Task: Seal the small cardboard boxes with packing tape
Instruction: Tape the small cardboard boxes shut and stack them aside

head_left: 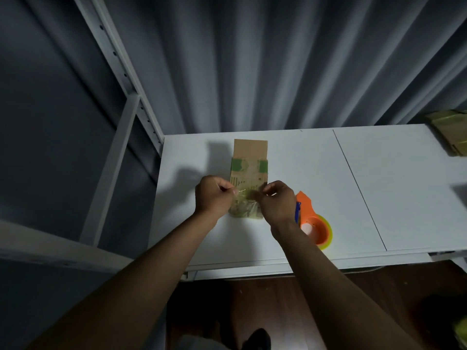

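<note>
Grey pleated curtain point(252, 59) fills the 12 o'clock half of the view, with a white slotted shelf upright point(118, 69) slanting down at 10 o'clock. White table point(316, 178) spreads across the middle, a seam line running through its right part. Near the table's left end lies the small cardboard box point(249, 170), flat, its plain flap pointing to 12 o'clock and green patches on its printed face. At 3 o'clock of the box's near end rests an orange tape dispenser point(312, 221) carrying a yellowish roll. Another cardboard box point(449, 132) sits at the far right edge. Over the box's near end, the left hand point(214, 195) and right hand point(276, 200) each pinch an end of a clear tape strip point(249, 195) with curled fingers.
</note>
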